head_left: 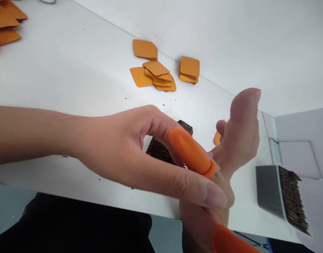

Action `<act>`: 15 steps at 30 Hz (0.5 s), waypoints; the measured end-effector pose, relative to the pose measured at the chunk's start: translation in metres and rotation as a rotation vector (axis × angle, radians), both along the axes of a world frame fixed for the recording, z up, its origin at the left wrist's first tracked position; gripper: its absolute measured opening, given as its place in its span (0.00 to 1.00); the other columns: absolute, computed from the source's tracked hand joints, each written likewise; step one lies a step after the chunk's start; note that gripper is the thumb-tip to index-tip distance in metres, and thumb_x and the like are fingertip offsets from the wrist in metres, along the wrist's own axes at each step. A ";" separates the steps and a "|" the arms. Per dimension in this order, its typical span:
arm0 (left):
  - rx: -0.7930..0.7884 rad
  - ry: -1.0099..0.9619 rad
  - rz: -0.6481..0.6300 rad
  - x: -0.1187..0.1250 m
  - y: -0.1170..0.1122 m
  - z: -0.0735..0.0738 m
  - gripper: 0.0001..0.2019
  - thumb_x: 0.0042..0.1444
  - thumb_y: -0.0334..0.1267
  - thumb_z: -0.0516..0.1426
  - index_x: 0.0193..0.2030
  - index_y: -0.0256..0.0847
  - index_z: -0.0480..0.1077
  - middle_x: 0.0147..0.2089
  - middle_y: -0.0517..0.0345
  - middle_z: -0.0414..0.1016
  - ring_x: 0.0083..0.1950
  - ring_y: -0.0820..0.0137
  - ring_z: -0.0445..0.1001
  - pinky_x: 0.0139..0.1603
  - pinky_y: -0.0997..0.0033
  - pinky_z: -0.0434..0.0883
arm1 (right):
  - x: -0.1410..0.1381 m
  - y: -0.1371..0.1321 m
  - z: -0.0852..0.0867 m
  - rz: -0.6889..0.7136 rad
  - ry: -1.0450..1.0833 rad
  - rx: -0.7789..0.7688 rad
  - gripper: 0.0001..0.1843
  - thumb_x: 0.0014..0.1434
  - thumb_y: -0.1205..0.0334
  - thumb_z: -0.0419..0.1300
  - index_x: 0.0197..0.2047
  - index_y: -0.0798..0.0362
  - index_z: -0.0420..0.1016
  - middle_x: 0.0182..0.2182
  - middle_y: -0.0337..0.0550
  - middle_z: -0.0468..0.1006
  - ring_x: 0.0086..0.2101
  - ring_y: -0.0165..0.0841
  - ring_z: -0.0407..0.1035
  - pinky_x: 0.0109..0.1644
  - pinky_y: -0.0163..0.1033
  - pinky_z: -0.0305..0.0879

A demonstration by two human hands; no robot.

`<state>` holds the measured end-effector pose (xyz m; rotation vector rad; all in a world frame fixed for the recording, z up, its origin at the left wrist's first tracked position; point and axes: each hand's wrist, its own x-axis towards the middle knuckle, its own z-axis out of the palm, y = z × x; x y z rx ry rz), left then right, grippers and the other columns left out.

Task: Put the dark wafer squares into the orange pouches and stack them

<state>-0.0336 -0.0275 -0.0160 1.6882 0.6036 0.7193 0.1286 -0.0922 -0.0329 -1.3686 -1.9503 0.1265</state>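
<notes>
My left hand [119, 151] reaches in from the left, its thumb and curled index finger closed around a finger of my right hand. An orange textured finger cot [190, 151] covers that finger, its rolled rim near my left thumb. My right hand [230, 158] has its fingers apart, one pointing up, and holds nothing I can see. A second orange finger cot [232, 240] is on another of its digits at the bottom edge. Behind the hands, a container of thin dark brown pieces [160, 151] is partly hidden.
Orange rounded cards lie in a loose pile [158, 77], a small stack [144, 49] and another stack [189, 68] by the wall. More orange cards [5, 21] are at the upper left. A container [269, 189] of dark pieces stands at the right. Dark crumbs dot the white table [58, 80].
</notes>
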 end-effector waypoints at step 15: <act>0.463 0.220 0.264 -0.008 0.021 -0.019 0.18 0.61 0.58 0.60 0.51 0.54 0.78 0.45 0.63 0.84 0.39 0.69 0.80 0.43 0.67 0.77 | 0.033 0.023 -0.013 0.124 0.440 0.202 0.28 0.74 0.47 0.38 0.62 0.36 0.75 0.65 0.32 0.68 0.68 0.50 0.54 0.69 0.67 0.52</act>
